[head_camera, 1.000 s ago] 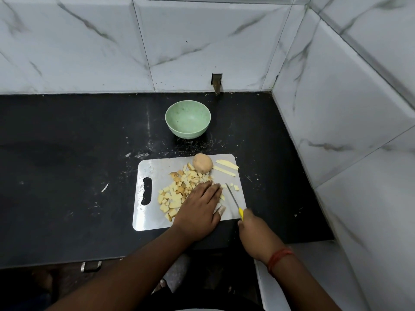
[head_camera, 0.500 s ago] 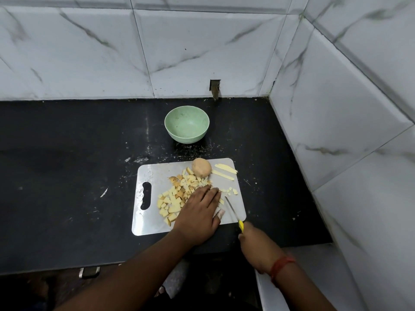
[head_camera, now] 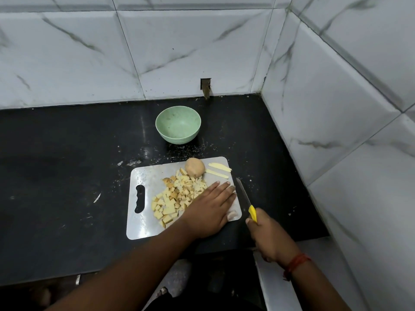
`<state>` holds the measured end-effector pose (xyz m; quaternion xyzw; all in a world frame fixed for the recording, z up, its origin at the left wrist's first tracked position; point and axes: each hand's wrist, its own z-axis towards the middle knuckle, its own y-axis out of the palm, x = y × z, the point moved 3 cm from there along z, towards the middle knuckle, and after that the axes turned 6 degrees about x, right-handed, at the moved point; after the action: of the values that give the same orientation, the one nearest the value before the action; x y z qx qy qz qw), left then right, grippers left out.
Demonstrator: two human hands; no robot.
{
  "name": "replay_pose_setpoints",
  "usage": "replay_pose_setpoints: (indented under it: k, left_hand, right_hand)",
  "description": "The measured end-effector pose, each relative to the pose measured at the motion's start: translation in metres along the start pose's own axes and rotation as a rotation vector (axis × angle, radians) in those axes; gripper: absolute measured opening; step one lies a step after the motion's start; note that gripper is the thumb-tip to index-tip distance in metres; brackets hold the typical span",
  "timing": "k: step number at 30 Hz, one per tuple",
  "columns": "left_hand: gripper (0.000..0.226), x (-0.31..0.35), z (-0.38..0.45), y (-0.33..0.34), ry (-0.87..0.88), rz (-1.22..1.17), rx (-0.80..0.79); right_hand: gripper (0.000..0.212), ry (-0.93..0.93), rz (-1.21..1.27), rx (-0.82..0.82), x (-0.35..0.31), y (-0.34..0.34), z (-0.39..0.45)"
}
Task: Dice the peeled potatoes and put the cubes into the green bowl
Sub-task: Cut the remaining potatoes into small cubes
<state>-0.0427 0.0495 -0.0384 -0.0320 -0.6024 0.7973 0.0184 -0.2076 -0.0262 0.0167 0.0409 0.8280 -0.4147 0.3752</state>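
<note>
Black counter (head_camera: pixel 56 176); cutting board (head_camera: pixel 143 176) near front edge. Pile of potato cubes (head_camera: pixel 175 196) on board centre: light, wet, likely slippery, best scooped in cupped palm. My left hand (head_camera: pixel 208 212) flat, fingers straight, pressing beside pile. Green bowl (head_camera: pixel 178 124) behind board, empty. Whole peeled potato (head_camera: pixel 195 167) at board's far edge: firm, round, may roll. My right hand (head_camera: pixel 267 236) clamped on yellow-handled knife (head_camera: pixel 246 202). No writing legible

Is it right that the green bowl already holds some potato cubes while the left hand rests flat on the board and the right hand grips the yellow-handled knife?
Not quite: the head view shows the green bowl empty. The cubes are all on the cutting board. The rest holds: left hand flat, right hand gripping the knife.
</note>
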Motion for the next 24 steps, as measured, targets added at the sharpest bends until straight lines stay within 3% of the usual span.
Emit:
replay_pose_setpoints:
  k: [4,8,20,24]
  left_hand:
    - [0.069,0.002,0.007,0.012,0.056,0.070,-0.092]
    - [0.072,-0.019,-0.011,0.014,0.000,0.088,-0.105]
    - [0.066,-0.042,-0.024,0.004,0.054,0.070,-0.140]
    - [0.078,-0.040,-0.005,-0.003,-0.099,0.050,-0.150]
  right_hand:
    - [0.016,-0.002,0.041,-0.013,0.001,-0.001,0.004]
    - [0.016,0.002,0.082,-0.036,0.006,-0.001,0.006]
    - [0.018,0.006,0.119,-0.053,0.009,-0.002,0.009]
    - [0.017,-0.003,0.121,-0.054,0.007,-0.003,0.010]
